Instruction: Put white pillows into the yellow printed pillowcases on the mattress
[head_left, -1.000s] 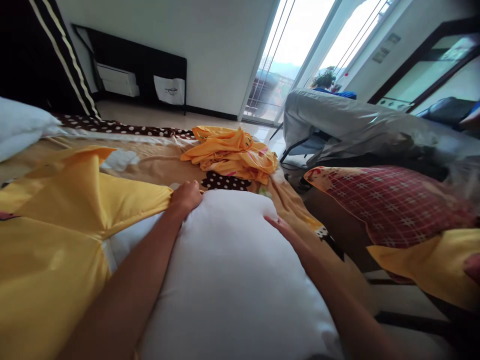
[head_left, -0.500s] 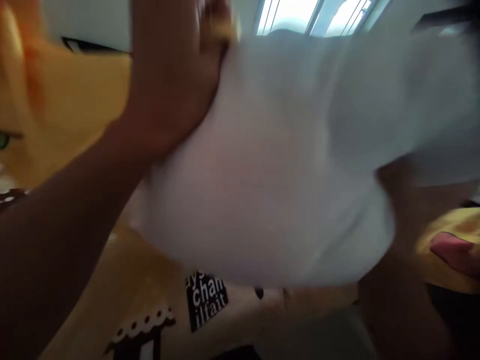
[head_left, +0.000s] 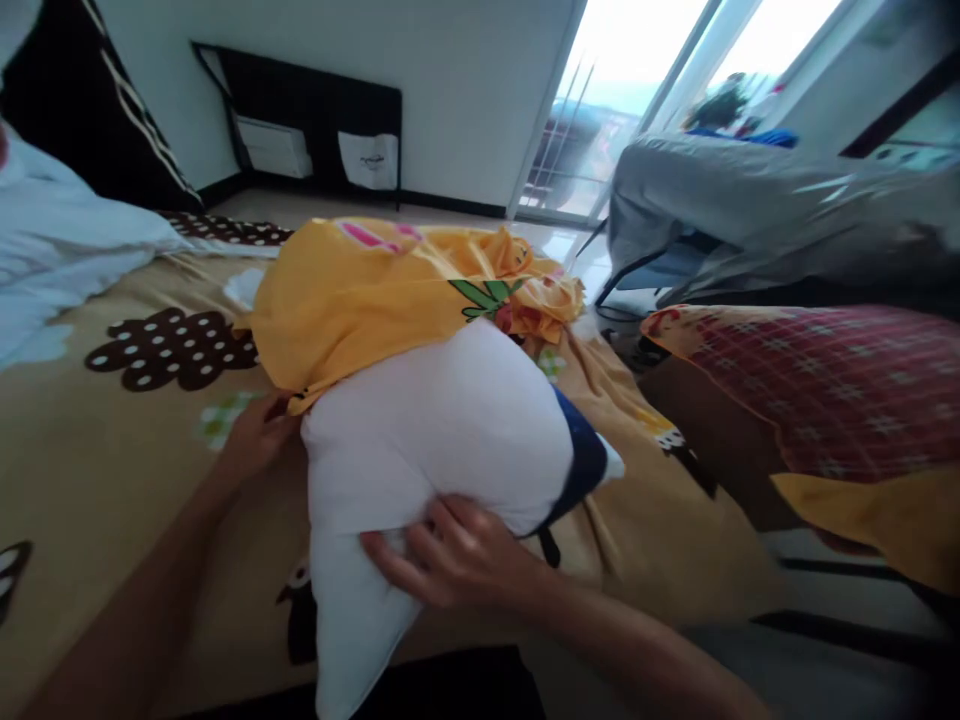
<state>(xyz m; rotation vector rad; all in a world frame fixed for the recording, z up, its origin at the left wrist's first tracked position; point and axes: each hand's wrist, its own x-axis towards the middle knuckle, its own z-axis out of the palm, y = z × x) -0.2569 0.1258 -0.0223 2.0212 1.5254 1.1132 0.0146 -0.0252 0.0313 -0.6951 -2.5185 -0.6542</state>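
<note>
A white pillow [head_left: 442, 420] lies on the bed in front of me, its near corner pointing toward me. The yellow pillowcase [head_left: 352, 310], printed with green leaves and pink shapes, covers its far part and bunches up at the far right. At the left edge of the case's opening, my left hand [head_left: 259, 435] is closed on the cloth, its fingertips partly hidden. My right hand [head_left: 457, 550] grips the white pillow near its front, the fingers bent into the fabric. A dark blue patch [head_left: 581, 460] shows along the pillow's right side.
A tan patterned sheet [head_left: 135, 480] covers the bed. White bedding [head_left: 75, 230] lies at the left. On the right is a red checked cloth [head_left: 847, 390], with a grey-covered piece of furniture [head_left: 697, 200] behind it. A black rack [head_left: 315, 110] stands against the wall.
The white pillow, held up close before my view, is now down on the bed. My hands have lowered with it, and the view takes in more of the room.
</note>
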